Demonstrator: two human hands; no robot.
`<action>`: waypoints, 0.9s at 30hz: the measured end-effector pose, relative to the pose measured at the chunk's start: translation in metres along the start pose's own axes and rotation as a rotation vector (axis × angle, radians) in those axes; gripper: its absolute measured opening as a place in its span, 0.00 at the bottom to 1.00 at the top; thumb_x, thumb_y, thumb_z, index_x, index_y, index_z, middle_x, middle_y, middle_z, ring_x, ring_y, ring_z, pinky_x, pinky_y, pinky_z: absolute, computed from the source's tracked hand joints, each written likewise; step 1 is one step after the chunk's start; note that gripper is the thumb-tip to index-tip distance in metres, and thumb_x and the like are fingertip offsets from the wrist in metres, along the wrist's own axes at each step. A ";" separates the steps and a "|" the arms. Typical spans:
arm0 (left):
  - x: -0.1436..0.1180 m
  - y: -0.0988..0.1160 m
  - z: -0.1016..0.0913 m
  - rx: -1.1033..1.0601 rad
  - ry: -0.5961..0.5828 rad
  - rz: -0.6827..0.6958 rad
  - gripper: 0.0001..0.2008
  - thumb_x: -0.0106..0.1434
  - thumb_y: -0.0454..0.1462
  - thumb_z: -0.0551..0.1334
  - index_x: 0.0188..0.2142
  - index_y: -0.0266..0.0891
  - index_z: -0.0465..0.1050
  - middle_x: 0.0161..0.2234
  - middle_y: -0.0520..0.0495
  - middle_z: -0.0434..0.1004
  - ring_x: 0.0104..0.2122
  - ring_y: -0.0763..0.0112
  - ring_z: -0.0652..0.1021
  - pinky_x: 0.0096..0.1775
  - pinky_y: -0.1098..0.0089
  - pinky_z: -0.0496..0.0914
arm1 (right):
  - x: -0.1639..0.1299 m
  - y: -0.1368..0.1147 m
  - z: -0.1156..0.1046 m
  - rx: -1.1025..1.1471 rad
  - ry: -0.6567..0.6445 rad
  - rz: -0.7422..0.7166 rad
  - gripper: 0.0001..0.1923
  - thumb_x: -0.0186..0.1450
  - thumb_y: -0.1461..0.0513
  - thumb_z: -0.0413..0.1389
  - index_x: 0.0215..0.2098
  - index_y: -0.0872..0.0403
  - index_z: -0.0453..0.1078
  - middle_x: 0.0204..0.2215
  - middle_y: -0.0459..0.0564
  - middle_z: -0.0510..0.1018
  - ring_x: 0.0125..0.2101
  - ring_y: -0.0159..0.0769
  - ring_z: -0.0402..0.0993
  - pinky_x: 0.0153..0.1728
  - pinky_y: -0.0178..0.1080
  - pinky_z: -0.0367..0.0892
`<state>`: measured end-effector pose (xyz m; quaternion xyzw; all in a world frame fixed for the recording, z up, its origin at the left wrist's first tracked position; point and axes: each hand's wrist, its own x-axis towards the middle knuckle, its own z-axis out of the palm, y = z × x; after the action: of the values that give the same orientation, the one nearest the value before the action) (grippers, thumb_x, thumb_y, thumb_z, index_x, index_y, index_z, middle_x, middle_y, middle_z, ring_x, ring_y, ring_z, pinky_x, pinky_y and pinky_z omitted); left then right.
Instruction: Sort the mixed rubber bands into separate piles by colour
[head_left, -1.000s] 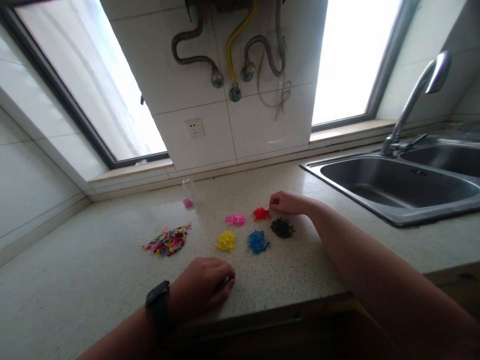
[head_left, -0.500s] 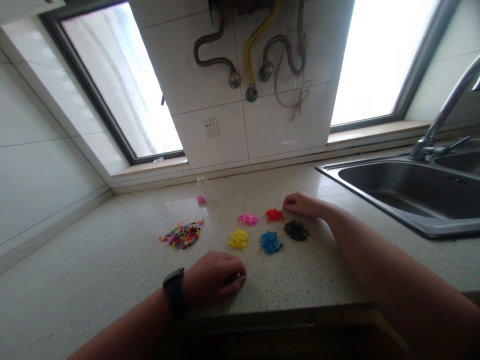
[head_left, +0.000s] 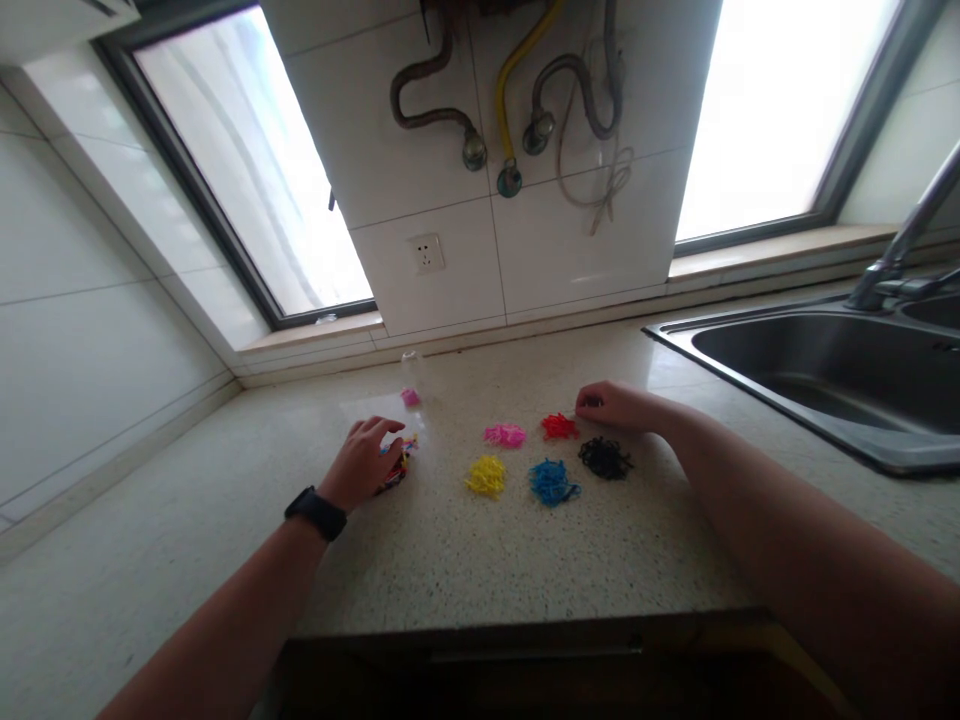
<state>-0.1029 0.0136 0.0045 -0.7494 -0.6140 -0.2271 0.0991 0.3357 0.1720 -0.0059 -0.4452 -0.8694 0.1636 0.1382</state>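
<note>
My left hand (head_left: 365, 462), with a dark watch on its wrist, is over a mixed-colour pile of small rubber bands (head_left: 399, 468) and hides most of it. Its thumb and fingers are apart, and I see nothing between them. On the right, my right hand (head_left: 606, 406) rests on the counter with curled fingers, beside the red pile of bands (head_left: 559, 427). Whatever its fingertips may hold is hidden. Between the hands lie a pink pile (head_left: 505, 436), a yellow pile (head_left: 487, 477) and a blue pile (head_left: 553, 482). A black pile (head_left: 604, 458) sits just below my right hand.
Behind the mixed pile, a clear container (head_left: 411, 364) stands by a small pink piece (head_left: 409, 397). The speckled counter (head_left: 450, 570) ends at a front edge near me. A steel sink (head_left: 780, 385) with a tap (head_left: 900, 250) is at the right. A socket (head_left: 426, 253) is on the wall.
My left hand has moved from the front of the counter up and left onto the mixed pile, and its fingers have spread. My right hand stays beside the red pile. The view has shifted slightly.
</note>
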 end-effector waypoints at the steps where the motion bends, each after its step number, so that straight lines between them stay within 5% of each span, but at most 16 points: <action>1: 0.001 -0.004 0.004 0.025 -0.005 -0.013 0.14 0.66 0.40 0.57 0.47 0.39 0.75 0.46 0.43 0.76 0.47 0.58 0.73 0.54 0.58 0.64 | 0.000 0.001 0.001 -0.005 0.001 -0.002 0.14 0.62 0.55 0.55 0.37 0.56 0.77 0.32 0.52 0.81 0.31 0.38 0.74 0.33 0.37 0.64; 12: 0.004 -0.006 0.014 0.155 -0.047 -0.176 0.13 0.64 0.45 0.59 0.37 0.43 0.81 0.44 0.44 0.77 0.44 0.56 0.73 0.52 0.58 0.64 | 0.001 -0.001 0.002 -0.060 0.006 0.003 0.12 0.62 0.56 0.55 0.37 0.54 0.76 0.31 0.51 0.80 0.30 0.37 0.72 0.31 0.37 0.61; 27: 0.006 -0.008 0.017 0.175 -0.074 -0.264 0.13 0.64 0.44 0.58 0.39 0.45 0.81 0.47 0.45 0.77 0.46 0.54 0.72 0.52 0.57 0.63 | 0.004 0.004 0.006 -0.052 0.014 -0.004 0.13 0.61 0.54 0.56 0.36 0.54 0.76 0.30 0.51 0.79 0.28 0.36 0.71 0.28 0.37 0.60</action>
<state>-0.1056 0.0281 -0.0086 -0.6583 -0.7280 -0.1560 0.1108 0.3342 0.1762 -0.0121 -0.4478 -0.8734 0.1378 0.1330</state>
